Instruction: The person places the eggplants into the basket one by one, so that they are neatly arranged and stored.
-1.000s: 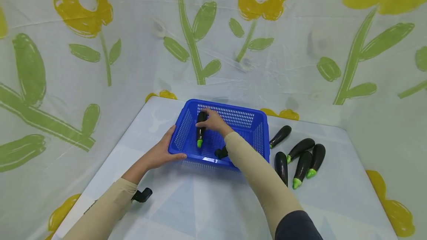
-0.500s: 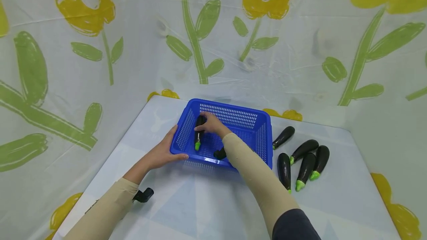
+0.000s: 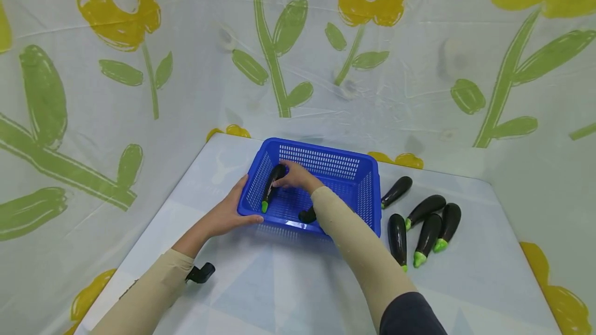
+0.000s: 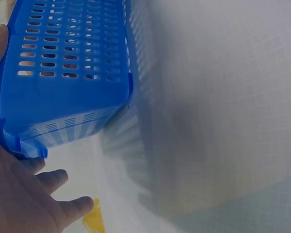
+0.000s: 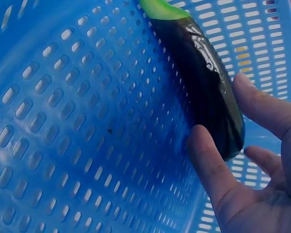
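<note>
A blue plastic basket [image 3: 332, 221] stands on the table, its mesh sides full of slots. My left hand [image 3: 225, 214] holds its near left corner, thumb along the front rim and fingers along the left side; in the left wrist view the fingertips [image 4: 53, 179] reach past the rim. Inside, a dark eggplant [image 3: 272, 186] with a green stem end leans near the left wall. My right hand [image 3: 298, 177] is at its thick end. In the right wrist view, the thumb and fingers are spread around the eggplant [image 5: 203, 73], rather straight and barely touching it.
Several more eggplants [image 3: 426, 239] lie on the table right of the basket, one eggplant [image 3: 397, 191] close to its right wall. A black wrist-camera part [image 3: 201, 273] sticks out below the left forearm. A flower-printed sheet [image 3: 396, 92] hangs behind the table.
The eggplant in the basket has moved left and down and now lies at a slant. My right hand has lowered slightly and its fingers have loosened. The left hand stays on the basket.
</note>
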The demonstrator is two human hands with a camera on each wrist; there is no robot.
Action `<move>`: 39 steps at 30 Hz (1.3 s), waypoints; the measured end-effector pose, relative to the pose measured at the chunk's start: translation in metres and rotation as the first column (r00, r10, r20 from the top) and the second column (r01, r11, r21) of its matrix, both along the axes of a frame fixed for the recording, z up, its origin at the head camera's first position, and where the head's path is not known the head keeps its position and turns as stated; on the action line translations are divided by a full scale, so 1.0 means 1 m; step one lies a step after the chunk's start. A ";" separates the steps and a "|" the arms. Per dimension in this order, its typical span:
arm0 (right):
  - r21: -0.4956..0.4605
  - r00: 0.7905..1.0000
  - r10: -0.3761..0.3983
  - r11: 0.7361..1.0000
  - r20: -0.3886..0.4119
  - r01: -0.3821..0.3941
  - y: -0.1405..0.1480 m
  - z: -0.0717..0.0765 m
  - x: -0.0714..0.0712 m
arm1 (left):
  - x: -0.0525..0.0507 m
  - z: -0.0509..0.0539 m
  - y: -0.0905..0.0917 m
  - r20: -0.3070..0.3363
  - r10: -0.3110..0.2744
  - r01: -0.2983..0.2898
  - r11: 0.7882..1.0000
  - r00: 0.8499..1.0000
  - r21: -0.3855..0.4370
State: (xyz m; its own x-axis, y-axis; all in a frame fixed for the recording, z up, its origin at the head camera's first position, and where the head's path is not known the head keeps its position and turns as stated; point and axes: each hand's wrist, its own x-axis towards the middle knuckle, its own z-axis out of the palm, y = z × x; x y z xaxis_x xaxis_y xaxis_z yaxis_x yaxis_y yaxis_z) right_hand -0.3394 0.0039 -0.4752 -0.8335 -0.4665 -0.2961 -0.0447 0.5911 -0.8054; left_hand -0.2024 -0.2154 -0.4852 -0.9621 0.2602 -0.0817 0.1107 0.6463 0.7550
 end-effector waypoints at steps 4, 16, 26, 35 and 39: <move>-0.018 1.000 -0.007 1.000 -0.001 0.007 0.003 0.003 0.001 | 0.000 0.001 0.001 -0.007 -0.001 0.001 1.000 1.000 -0.003; 0.029 0.999 0.005 1.000 -0.051 -0.004 0.013 0.009 0.002 | 0.001 0.003 0.000 0.007 -0.005 0.005 1.000 1.000 0.006; -0.050 1.000 -0.011 0.999 -0.009 0.010 0.029 0.017 0.005 | 0.000 0.003 0.000 0.011 -0.001 0.001 1.000 1.000 -0.004; -0.031 1.000 -0.014 0.999 -0.019 0.013 0.048 0.026 0.007 | 0.001 0.004 0.001 0.012 0.004 -0.004 1.000 1.000 -0.005; 0.012 0.999 -0.017 1.000 -0.034 0.018 0.056 0.029 0.009 | 0.001 0.003 0.001 0.012 0.009 -0.009 1.000 1.000 -0.010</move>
